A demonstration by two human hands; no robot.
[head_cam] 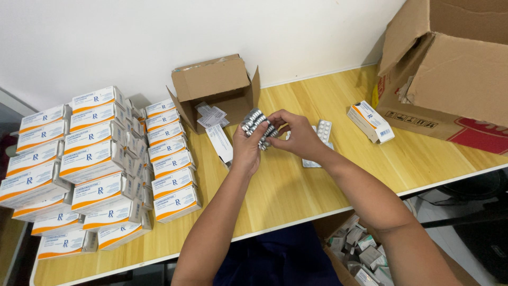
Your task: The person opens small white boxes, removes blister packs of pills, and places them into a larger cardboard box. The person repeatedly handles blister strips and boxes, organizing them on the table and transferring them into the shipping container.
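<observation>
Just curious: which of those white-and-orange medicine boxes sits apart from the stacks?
The lone medicine box right of the hands, lying by the big cardboard carton; the others are stacked at left.

Boxes and packs on the bench

Stacked cartons lie left; a small open box stands behind the blister stack; one carton lies right, before the large box, perhaps touching it.

Silver blister packs, white-and-orange boxes, brown carton, pale wooden table.
</observation>
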